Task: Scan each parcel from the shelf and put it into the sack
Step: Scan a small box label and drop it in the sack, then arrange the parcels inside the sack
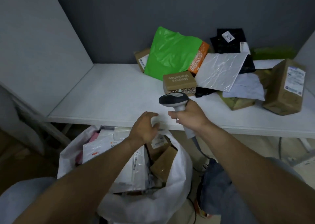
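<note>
Gripping the barcode scanner [173,101] in the right hand [190,116], fingers wrapped round its pale handle. Hovering the left hand [144,128] just beside, fingers loosely spread, grasping nothing. Right below those fingers: white sack [180,164], mouth open, stuffed with parcels. Just beyond the right fingertips, on the white shelf [105,94]: brown cardboard box [179,82]. Further back, green mailer bag [170,53] leaning on the pile.
</note>
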